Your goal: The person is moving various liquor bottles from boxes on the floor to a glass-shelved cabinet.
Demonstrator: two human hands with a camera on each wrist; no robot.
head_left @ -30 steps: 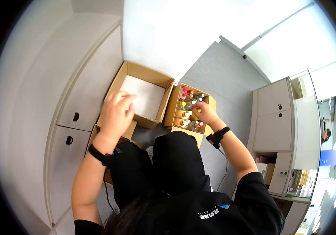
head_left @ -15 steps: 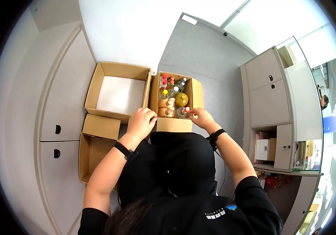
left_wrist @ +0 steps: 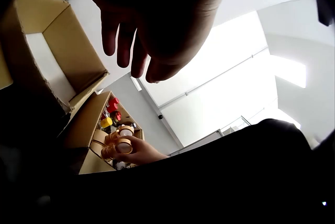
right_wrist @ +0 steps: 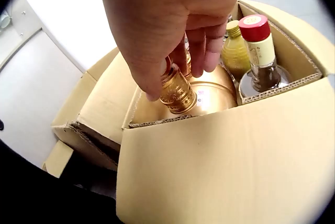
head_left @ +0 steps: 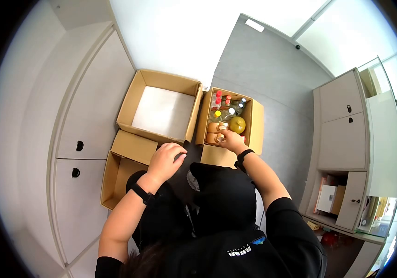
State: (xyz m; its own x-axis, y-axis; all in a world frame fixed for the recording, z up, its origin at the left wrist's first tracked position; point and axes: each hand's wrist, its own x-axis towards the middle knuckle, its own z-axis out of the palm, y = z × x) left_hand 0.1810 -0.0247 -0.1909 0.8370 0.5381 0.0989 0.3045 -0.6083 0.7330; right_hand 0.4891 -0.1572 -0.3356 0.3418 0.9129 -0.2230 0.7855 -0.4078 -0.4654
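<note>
Left hand (head_left: 163, 163) hangs loose w/ nothing in it, low center-left of the head view, while the right hand (head_left: 232, 141) just moved from beside the red-capped bottle (right_wrist: 260, 56) to pinch the neck of a gold bottle (right_wrist: 179, 97), so imo that's the one being handled rn. It's in the near-left corner of the bottle box (head_left: 201, 125), mid-frame, w/ a white-bottomed carton (head_left: 168, 84) beyond, upper left.
</note>
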